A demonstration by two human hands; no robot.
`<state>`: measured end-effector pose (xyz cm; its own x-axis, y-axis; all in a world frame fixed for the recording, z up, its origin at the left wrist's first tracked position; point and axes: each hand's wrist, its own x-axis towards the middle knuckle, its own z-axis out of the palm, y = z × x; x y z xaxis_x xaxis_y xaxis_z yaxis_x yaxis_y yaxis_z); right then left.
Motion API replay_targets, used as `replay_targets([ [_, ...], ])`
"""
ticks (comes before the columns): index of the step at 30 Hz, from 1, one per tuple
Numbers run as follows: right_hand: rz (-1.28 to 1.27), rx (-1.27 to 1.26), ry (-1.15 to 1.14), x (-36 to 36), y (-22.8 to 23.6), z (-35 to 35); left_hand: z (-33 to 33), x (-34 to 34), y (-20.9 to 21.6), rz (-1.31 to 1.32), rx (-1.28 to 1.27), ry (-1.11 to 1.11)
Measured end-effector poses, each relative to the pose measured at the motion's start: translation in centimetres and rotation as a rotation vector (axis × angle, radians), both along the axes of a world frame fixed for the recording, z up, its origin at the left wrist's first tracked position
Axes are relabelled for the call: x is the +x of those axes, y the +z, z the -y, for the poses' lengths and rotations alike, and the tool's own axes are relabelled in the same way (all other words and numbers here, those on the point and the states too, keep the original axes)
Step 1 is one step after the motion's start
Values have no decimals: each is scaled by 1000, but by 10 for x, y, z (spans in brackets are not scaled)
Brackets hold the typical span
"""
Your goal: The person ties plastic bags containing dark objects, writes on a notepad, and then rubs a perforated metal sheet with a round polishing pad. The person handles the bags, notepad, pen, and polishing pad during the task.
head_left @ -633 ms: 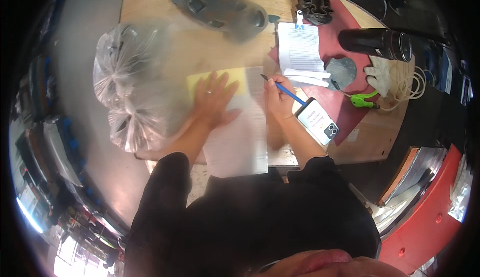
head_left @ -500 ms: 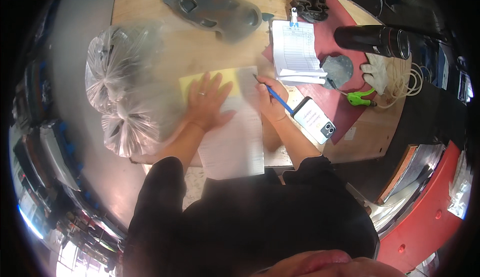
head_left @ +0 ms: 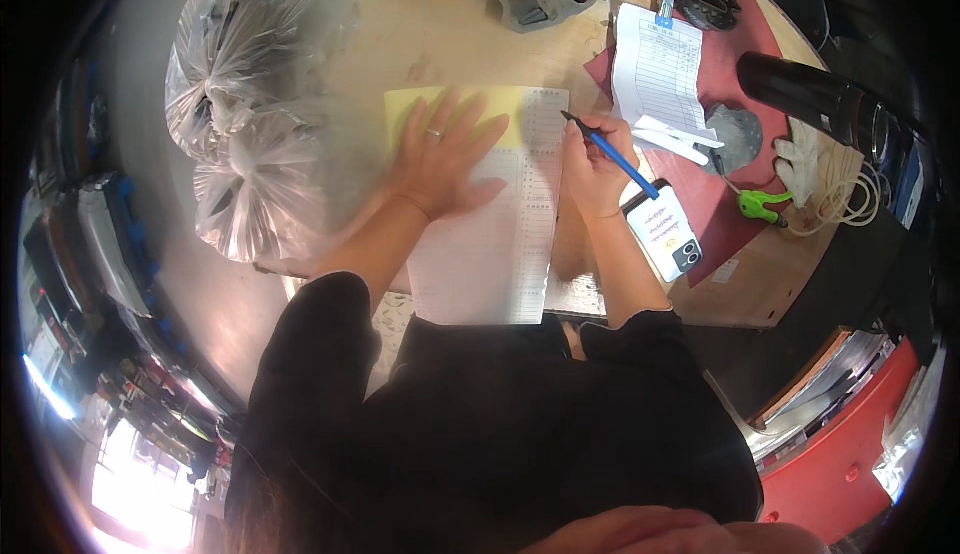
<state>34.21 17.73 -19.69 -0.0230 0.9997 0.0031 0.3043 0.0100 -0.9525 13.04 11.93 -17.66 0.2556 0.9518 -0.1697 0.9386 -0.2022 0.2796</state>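
We've L hand (head_left: 440, 169) flat, fingers spread, on printed sheet (head_left: 480, 264), ctr frame; R hand (head_left: 598, 174) grips blue pen (head_left: 622, 162). Gathered clear plastic bags (head_left: 240, 179) upper L, contents unclear; black bottle (head_left: 800, 94) upper R, insides hidden.

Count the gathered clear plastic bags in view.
2: the upper bag at the picture's upper left, and the lower bag just below it. More may be hidden behind.
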Motion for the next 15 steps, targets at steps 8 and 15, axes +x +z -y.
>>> replay_targets([
  [8, 293, 300, 85, -14, -3, -17, -1, -1, 1, 44, -8, 16],
  [15, 331, 287, 119, -19, 1, -20, -3, -2, 1, 62, 24, 14],
])
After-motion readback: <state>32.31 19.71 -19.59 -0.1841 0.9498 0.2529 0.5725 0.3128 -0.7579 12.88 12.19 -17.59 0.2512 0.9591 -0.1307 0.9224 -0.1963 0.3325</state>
